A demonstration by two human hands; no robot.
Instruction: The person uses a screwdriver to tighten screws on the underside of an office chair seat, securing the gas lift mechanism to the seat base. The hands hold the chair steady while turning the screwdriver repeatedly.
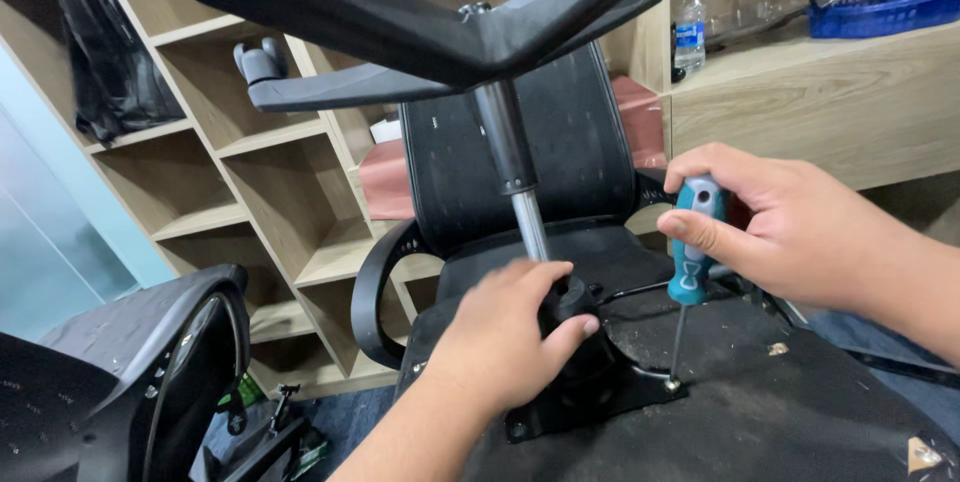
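left hand (505, 327) grips mechanism collar (572, 304) | right hand (790, 232) grips screwdriver (690, 252), tip at plate edge (655, 392)

Tight room around the upturned chair's mechanism

The star base (420, 22) spreads overhead and its gas column (512, 167) drops straight down the middle — a reach from above is blocked. The left hand (505, 327) covers the black mechanism plate (600, 392); the screwdriver (692, 247) stands upright at its right corner. The seat underside (800, 412) lies open to the right — the armrest (375, 292) hems the left.
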